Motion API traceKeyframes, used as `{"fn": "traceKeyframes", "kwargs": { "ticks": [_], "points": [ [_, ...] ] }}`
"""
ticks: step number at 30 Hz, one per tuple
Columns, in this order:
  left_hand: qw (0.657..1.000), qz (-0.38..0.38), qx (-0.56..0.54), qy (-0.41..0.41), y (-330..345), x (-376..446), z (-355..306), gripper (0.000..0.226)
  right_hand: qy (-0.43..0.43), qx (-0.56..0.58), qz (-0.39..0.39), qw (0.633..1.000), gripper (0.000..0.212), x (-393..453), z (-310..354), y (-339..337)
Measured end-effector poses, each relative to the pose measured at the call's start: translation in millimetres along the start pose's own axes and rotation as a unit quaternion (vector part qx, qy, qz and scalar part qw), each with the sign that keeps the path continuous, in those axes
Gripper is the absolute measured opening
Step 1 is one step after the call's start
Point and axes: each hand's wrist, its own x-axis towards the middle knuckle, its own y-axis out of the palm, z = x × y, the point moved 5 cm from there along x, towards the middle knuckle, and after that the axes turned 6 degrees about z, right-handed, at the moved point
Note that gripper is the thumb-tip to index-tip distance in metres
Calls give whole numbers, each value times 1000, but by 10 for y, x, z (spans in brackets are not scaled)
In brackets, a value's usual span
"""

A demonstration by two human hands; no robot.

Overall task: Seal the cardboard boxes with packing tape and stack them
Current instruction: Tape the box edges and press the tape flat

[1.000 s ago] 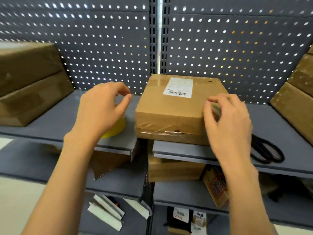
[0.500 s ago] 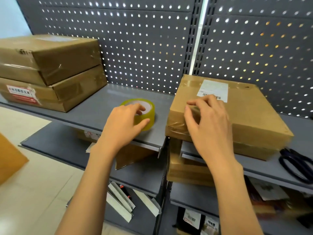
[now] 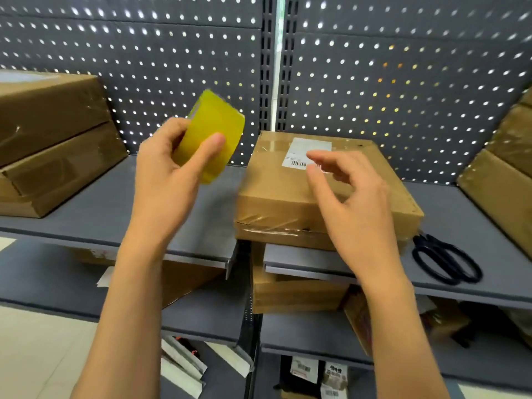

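Above the grey metal shelf point(image 3: 86, 208), your left hand point(image 3: 167, 180) grips the yellow tape roll point(image 3: 210, 133), while your right hand point(image 3: 354, 203), fingers point(image 3: 322, 156) apart, hovers over the labelled brown cardboard box point(image 3: 288, 203).

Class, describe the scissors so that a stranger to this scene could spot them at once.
Start at the grey shelf below the perforated back wall. On its right half lies a labelled box; the scissors lie flat just right of it, near the front edge. They are black with two looped handles, the only thing there that is not cardboard.
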Motion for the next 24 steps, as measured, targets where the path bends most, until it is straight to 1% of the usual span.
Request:
{"fn": "traceKeyframes", "kwargs": {
  "ticks": [2,4,6,8,10,12,13,14,16,17,19,21,24],
  "points": [
    [995,32,-88,30,131,20,-284,17,11,78,-21,997,17,83,24,-125],
    [985,86,-147,41,293,-49,-452,16,34,151,-28,987,24,170,26,-222],
    [970,139,-194,42,450,-184,-540,14,82,218,-28,972,40,216,-33,-289],
    [953,191,-232,38,585,-327,-573,9,128,263,-5,956,54,183,-111,-314],
    [939,248,-236,35,694,-434,-598,2,137,279,37,950,55,89,-136,-314],
    [930,279,-237,28,754,-496,-604,4,112,279,72,951,44,-17,-106,-293],
    [926,288,-242,26,773,-515,-608,5,99,274,75,954,38,-61,-86,-290],
    [924,292,-245,28,784,-529,-612,6,91,261,72,958,38,-95,-79,-289],
    [926,295,-234,34,802,-548,-617,8,82,228,54,969,49,-152,-98,-296],
    [929,294,-221,34,804,-553,-602,8,77,215,42,973,51,-177,-112,-301],
    [942,284,-173,37,798,-553,-562,8,69,197,15,978,46,-223,-127,-318],
    [952,276,-123,43,788,-546,-540,13,66,197,1,978,40,-261,-135,-320],
    [955,272,-108,42,770,-545,-538,15,61,221,-5,973,36,-300,-129,-301]
  ]
}}
